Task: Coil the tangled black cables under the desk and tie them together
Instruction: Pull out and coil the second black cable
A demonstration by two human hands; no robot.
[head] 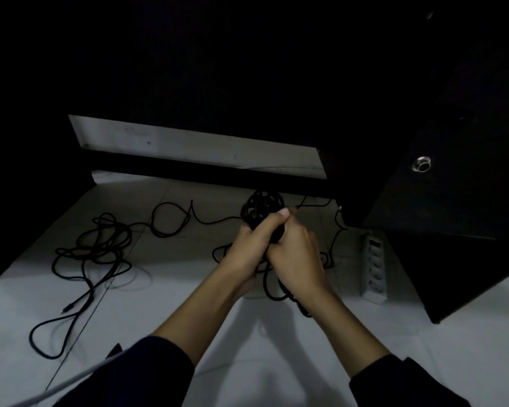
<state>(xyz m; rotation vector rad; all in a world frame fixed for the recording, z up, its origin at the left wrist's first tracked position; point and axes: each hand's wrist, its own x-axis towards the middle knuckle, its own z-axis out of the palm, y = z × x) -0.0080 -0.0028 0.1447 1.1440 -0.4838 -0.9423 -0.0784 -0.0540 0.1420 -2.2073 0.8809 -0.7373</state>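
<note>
Head view: both hands [272, 245] clasp coiled cables [261, 207]

Black cables [100, 248], white power strip [372, 268], pale floor [276, 362].

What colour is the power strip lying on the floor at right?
White plastic power strip; seen in the head view, the only one.

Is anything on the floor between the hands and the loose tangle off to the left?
Nothing visible. Both hands grip the coil; bare tile lies between them and the tangle, crossed only by the cable's own trailing strand.
</note>
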